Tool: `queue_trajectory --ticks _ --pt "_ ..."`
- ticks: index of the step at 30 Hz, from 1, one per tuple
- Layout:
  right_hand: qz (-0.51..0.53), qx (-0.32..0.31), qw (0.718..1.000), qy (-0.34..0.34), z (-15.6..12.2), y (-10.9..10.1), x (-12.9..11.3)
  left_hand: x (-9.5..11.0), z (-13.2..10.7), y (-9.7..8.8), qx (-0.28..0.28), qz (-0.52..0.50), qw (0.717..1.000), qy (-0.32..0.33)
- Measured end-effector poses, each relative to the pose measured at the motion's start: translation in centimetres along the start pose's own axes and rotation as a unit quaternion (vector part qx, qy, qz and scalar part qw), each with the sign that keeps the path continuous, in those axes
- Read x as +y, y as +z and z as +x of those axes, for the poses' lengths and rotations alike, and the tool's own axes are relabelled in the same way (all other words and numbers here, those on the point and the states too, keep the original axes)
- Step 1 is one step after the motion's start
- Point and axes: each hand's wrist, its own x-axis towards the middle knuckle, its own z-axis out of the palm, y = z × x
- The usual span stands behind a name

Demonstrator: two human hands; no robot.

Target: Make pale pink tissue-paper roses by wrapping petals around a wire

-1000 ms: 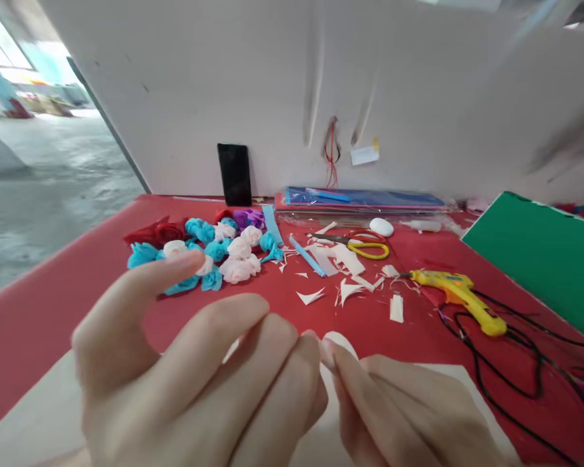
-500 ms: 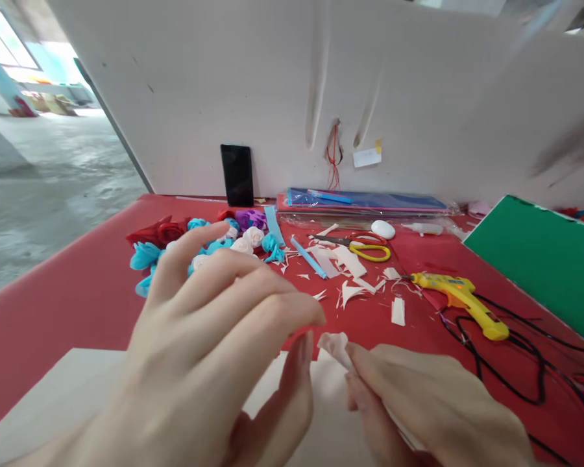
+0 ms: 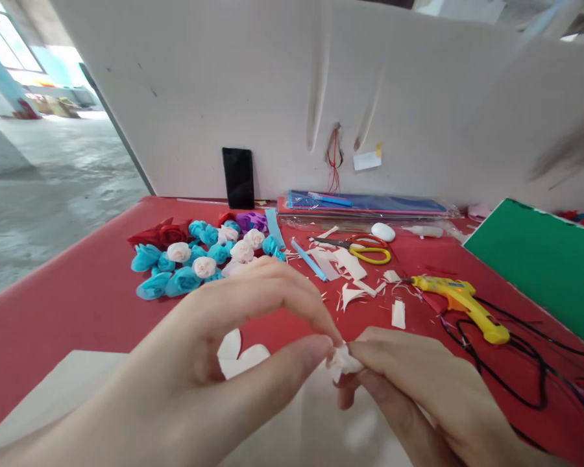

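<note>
Close to the camera, my left hand and my right hand meet over a small crumpled piece of pale pink paper. Both hands pinch it between thumb and fingertips, so both are closed on it. More of the pale paper, cut into petal shapes, shows under my left hand's arch. A pale sheet lies on the red table below my hands.
A heap of blue, pink, red and purple paper roses lies at the left. Scissors, paper scraps, a yellow glue gun with black cable, a green board, stacked sheets and a black phone by the wall.
My left hand went from spread fingers to a pinch, closing its thumb and fingertips on the pale paper that my right hand holds. The paper is now crumpled tighter.
</note>
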Motion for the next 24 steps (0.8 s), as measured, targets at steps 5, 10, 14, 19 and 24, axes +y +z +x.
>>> queue_trajectory --ticks 5,10,14,19,24 --pt "0.036 -0.04 0.999 -0.003 0.2 -0.1 0.1 0.3 0.5 -0.1 -0.018 -0.04 0.999 -0.018" --pt "0.037 -0.035 0.999 -0.019 0.5 0.0 0.0 0.0 0.4 -0.1 -0.013 -0.061 0.997 -0.036" --pt "-0.045 -0.059 0.997 -0.036 0.8 -1.0 -0.8 0.1 0.2 0.1 -0.008 -0.056 0.997 -0.045" --pt "-0.114 -0.067 0.99 -0.042 1.0 -1.3 -1.3 0.3 0.3 0.3 -0.032 -0.074 0.995 -0.065" --pt "-0.077 -0.026 0.993 -0.087 0.7 -0.8 -0.8 -0.2 0.3 0.0 -0.066 -0.048 0.995 -0.055"
